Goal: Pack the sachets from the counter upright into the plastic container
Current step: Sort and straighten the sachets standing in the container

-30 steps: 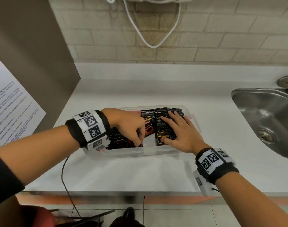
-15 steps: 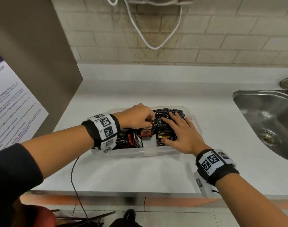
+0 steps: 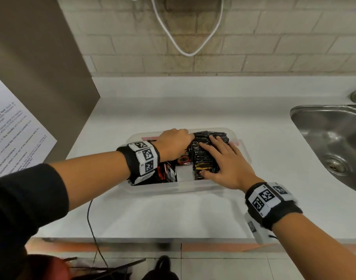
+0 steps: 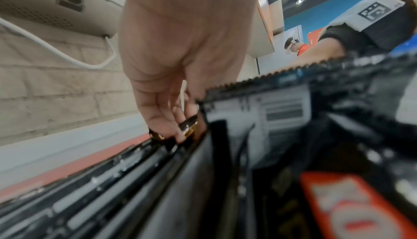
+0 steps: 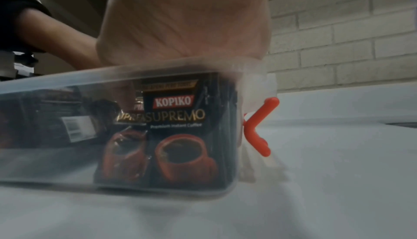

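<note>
Nearly done, by the look of it: the plastic container on the counter already holds a dense upright row of sachets on its right side. The right hand lies flat on that row, fingers straight, steadying it. The left hand pinches one sachet at the far wall. Loose sachets on the left still need standing; none show on the counter
</note>
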The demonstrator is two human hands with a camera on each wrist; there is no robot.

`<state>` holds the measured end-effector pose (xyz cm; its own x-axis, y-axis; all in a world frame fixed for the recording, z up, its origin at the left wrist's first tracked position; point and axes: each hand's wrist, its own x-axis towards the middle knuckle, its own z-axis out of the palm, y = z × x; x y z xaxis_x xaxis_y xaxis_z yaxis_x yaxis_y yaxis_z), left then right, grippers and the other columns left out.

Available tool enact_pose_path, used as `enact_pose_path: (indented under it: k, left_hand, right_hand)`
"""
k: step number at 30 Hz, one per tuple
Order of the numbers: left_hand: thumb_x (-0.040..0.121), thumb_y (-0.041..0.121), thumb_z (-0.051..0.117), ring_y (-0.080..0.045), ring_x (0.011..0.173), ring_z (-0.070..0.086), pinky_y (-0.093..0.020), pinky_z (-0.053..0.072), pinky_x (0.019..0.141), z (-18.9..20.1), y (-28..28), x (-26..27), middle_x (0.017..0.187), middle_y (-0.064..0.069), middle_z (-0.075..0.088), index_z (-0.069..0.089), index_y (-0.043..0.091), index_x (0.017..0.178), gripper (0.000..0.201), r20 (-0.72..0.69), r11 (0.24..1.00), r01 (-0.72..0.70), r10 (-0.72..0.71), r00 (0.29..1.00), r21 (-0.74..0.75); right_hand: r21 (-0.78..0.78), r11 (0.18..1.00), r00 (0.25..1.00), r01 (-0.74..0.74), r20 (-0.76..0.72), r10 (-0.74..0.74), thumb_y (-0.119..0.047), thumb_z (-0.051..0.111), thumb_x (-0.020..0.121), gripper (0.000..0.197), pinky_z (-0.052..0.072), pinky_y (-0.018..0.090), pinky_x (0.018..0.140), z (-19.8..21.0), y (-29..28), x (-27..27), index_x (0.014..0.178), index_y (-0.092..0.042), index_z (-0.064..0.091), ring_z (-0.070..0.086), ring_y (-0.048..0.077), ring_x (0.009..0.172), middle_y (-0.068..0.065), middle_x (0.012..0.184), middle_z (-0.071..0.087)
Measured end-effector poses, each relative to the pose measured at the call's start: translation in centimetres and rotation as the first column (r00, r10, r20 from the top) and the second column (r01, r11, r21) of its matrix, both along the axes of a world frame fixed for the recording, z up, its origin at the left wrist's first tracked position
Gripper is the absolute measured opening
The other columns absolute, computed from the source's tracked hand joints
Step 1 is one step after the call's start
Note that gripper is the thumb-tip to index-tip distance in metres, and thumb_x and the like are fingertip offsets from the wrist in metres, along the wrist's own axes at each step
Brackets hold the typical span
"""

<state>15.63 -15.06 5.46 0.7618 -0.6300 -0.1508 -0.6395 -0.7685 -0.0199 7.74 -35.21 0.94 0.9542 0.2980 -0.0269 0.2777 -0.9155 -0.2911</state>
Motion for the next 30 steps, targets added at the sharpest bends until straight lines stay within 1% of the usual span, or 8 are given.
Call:
enact_pose_path:
  k: [8,13,15,17,21,23,27,30]
  left_hand:
    - [0.089,0.023,0.069,-0.027,0.083,0.057,-0.035,0.039,0.062,-0.6,-0.1,0.1,0.099,-0.005,0.051,0.046,0.014,0.125,0.043,-0.006,0.998,-0.004,0.004,1.0,-0.056]
    - [0.084,0.041,0.076,-0.019,0.081,0.051,-0.033,0.041,0.065,1.7,0.7,-0.1,0.09,0.008,0.048,0.045,0.023,0.1,0.039,-0.004,0.999,0.002,-0.002,1.0,-0.042]
    - [0.086,0.039,0.074,-0.013,0.074,0.051,-0.03,0.036,0.059,2.7,1.3,-0.1,0.081,0.013,0.052,0.051,0.022,0.091,0.028,-0.105,0.993,0.094,-0.101,0.989,-0.066]
    - [0.089,0.031,0.069,-0.007,0.074,0.056,-0.027,0.043,0.063,3.6,1.9,-0.3,0.083,0.01,0.062,0.065,0.022,0.093,0.011,-0.284,0.984,0.167,-0.179,0.942,-0.064]
    - [0.09,0.029,0.066,-0.002,0.091,0.058,-0.017,0.046,0.077,4.2,2.7,-1.2,0.109,0.01,0.069,0.073,0.027,0.114,0.025,-0.548,0.975,0.216,-0.152,0.822,0.053]
    - [0.088,0.031,0.068,-0.004,0.098,0.062,-0.022,0.049,0.086,4.2,3.0,-1.5,0.11,0.015,0.071,0.073,0.029,0.116,0.028,-0.589,0.975,0.196,-0.098,0.802,0.103]
    - [0.087,0.024,0.068,-0.002,0.094,0.059,-0.022,0.046,0.083,4.1,3.5,-1.6,0.105,0.019,0.068,0.076,0.027,0.11,0.024,-0.567,0.964,0.224,-0.106,0.817,0.144]
    - [0.092,0.024,0.067,-0.003,0.092,0.06,-0.026,0.049,0.088,4.4,4.1,-1.4,0.104,0.016,0.069,0.077,0.024,0.109,0.02,-0.534,0.976,0.21,-0.148,0.833,0.058]
  right_hand:
    - [0.047,0.999,1.0,0.008,0.011,-0.008,-0.071,0.053,0.086,0.086,-0.003,0.045,0.126,-0.1,0.0,0.0,0.158,-0.04,0.017,-0.006,0.013,0.155,-0.006,0.169,0.003]
    - [0.05,0.999,1.0,0.011,0.021,-0.012,-0.07,0.054,0.086,0.085,-0.002,0.044,0.126,-0.1,-0.1,-0.1,0.158,-0.039,0.019,-0.004,0.014,0.155,-0.005,0.169,0.005]
    - [0.053,0.999,0.999,0.012,0.029,-0.013,-0.069,0.055,0.086,0.085,-0.002,0.044,0.126,-0.1,-0.1,0.0,0.157,-0.039,0.02,-0.003,0.014,0.155,-0.005,0.169,0.006]
    - [0.055,0.998,0.999,0.013,0.034,-0.015,-0.069,0.056,0.085,0.085,-0.002,0.043,0.126,-0.1,-0.1,0.0,0.157,-0.039,0.021,-0.002,0.014,0.155,-0.005,0.168,0.007]
    - [0.054,0.998,0.999,0.017,0.038,-0.019,-0.068,0.057,0.085,0.085,-0.001,0.042,0.126,-0.1,0.0,0.0,0.157,-0.04,0.021,-0.001,0.013,0.155,-0.006,0.168,0.009]
    - [0.053,0.998,0.999,0.018,0.04,-0.02,-0.068,0.056,0.085,0.085,-0.002,0.042,0.126,-0.1,-0.1,0.0,0.157,-0.04,0.021,-0.001,0.013,0.155,-0.006,0.168,0.009]
    - [0.041,0.999,0.999,0.012,0.038,-0.014,-0.068,0.056,0.086,0.085,-0.004,0.041,0.126,-0.1,-0.1,0.1,0.157,-0.04,0.018,-0.002,0.013,0.155,-0.007,0.168,0.007]
    - [0.032,0.999,0.999,0.011,0.038,-0.013,-0.068,0.055,0.086,0.085,-0.004,0.041,0.126,-0.1,-0.1,0.1,0.157,-0.041,0.018,-0.003,0.012,0.155,-0.007,0.168,0.007]
